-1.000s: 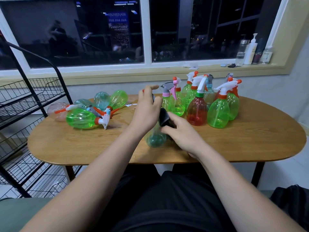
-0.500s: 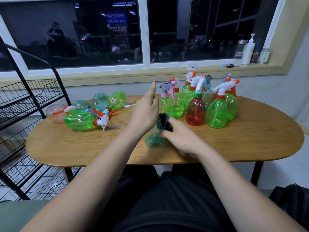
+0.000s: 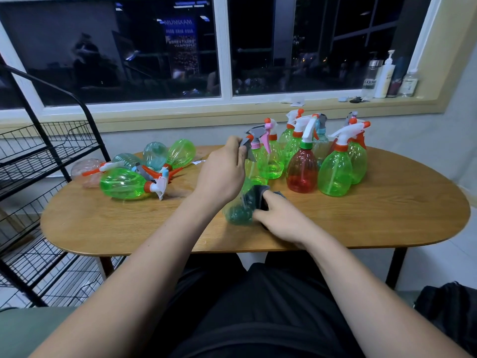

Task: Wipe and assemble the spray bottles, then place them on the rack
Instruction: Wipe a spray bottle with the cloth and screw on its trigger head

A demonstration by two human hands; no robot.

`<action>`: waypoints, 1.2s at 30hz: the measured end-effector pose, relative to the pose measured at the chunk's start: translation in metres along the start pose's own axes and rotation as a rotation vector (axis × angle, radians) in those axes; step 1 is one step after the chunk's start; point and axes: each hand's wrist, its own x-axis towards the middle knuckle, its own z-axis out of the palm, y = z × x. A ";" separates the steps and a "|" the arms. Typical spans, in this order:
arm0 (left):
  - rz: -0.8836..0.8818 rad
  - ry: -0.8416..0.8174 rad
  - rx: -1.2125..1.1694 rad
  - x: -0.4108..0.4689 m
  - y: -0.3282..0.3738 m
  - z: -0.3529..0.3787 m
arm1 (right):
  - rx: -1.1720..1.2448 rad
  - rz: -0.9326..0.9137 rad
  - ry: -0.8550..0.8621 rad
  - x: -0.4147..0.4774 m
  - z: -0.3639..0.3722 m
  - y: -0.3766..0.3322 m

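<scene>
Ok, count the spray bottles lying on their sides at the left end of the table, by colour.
Green bottles: 2
Teal bottles: 2
Clear pinkish bottle: 1
Total: 5 lying down

Neck and top of teal bottle [image 3: 237,215] hidden behind left hand [image 3: 222,174]; body motion-blurred. Left fingertips out of sight beyond knuckles. cloth [image 3: 255,196] mostly buried under right hand [image 3: 281,219]. rack [image 3: 38,151], far left of left hand, cut by frame edge. Labels on windowsill bottles [image 3: 384,76] unreadable.
</scene>
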 end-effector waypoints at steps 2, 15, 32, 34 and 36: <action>0.012 0.005 0.013 0.001 -0.001 0.000 | 0.074 -0.028 0.038 0.001 -0.003 -0.007; -0.021 -0.026 0.029 0.001 0.001 -0.001 | -0.044 0.028 -0.044 -0.009 0.009 -0.001; 0.013 0.028 -0.139 0.009 -0.003 -0.002 | 0.000 -0.035 0.049 -0.004 0.018 0.008; 0.013 0.030 -0.147 0.008 -0.004 -0.002 | -0.020 -0.009 0.050 -0.004 0.017 0.009; 0.019 0.015 -0.165 0.009 -0.006 -0.002 | 0.013 -0.014 0.058 -0.004 0.017 0.009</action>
